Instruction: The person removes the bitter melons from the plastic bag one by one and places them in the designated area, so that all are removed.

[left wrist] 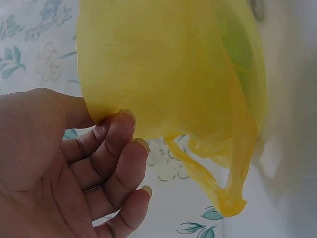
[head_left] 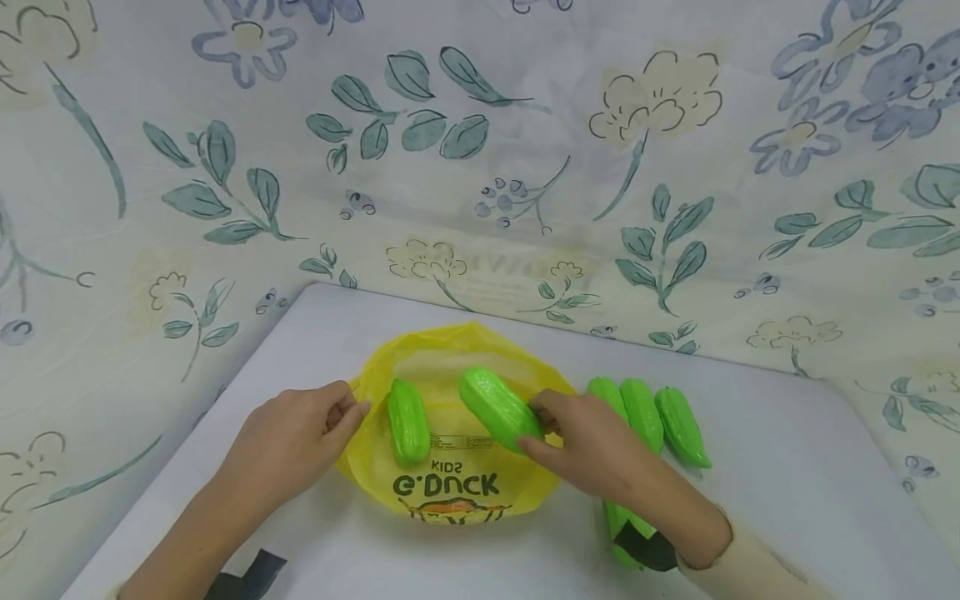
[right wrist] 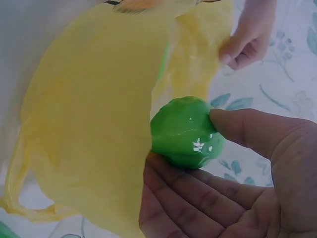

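Note:
A yellow plastic bag (head_left: 465, 496) with duck lettering lies open-mouthed on the table. My left hand (head_left: 296, 442) pinches its left rim between thumb and index finger, the other fingers loosely bent in the left wrist view. One bright green toy cucumber (head_left: 409, 423) rests inside the bag. Over the bag's mouth, my right hand (head_left: 592, 446) grips a second toy cucumber (head_left: 497, 404) by one end, thumb on one side and fingers on the other. The right wrist view shows that cucumber's rounded end (right wrist: 188, 131), partly hidden behind the bag's wall.
More toy cucumbers (head_left: 682, 427) lie on the white table (head_left: 787, 475) right of the bag, some partly covered by my right forearm. Another cucumber (head_left: 622, 533) sits nearer, under that forearm. A flower-patterned cloth (head_left: 555, 183) hangs behind and at the left.

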Demonstrator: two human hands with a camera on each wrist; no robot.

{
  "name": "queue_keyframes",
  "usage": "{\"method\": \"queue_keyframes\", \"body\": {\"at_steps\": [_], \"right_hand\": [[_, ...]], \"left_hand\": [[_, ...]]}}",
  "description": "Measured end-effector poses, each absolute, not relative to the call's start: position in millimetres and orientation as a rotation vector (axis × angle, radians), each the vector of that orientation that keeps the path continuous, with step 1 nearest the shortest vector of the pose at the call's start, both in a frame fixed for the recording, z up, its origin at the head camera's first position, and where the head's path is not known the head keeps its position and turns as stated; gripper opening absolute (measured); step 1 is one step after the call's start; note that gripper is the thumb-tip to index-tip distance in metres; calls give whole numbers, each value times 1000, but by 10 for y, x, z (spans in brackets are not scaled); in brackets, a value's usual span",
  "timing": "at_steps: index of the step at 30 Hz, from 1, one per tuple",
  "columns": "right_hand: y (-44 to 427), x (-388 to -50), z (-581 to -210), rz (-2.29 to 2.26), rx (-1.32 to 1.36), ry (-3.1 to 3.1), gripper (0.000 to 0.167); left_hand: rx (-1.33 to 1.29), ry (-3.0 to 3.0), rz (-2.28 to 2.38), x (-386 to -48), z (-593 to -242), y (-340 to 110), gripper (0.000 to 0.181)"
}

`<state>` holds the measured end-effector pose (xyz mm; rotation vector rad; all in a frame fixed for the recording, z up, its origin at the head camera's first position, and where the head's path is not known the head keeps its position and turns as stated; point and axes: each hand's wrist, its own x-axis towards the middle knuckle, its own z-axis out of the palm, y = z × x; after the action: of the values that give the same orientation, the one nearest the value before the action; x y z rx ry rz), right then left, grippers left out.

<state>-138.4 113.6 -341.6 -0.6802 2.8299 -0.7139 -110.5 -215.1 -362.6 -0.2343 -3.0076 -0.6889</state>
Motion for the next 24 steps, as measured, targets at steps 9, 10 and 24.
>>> {"method": "queue_keyframes", "body": {"at_steps": [9, 10, 24], "right_hand": [[1322, -1177, -3315, -775, -614, 2864, 37], [1346, -1154, -3302, -774, -601, 2867, 36], [1874, -827, -3278, -759, -318, 2892, 50]], "left_hand": [[-235, -3003, -684, -1106, -3628, -2146, 25], [-236, -3003, -681, -1106, -3629, -2146, 25], [-240, -2989, -669, -1107, -3635, -2146, 24]]}}
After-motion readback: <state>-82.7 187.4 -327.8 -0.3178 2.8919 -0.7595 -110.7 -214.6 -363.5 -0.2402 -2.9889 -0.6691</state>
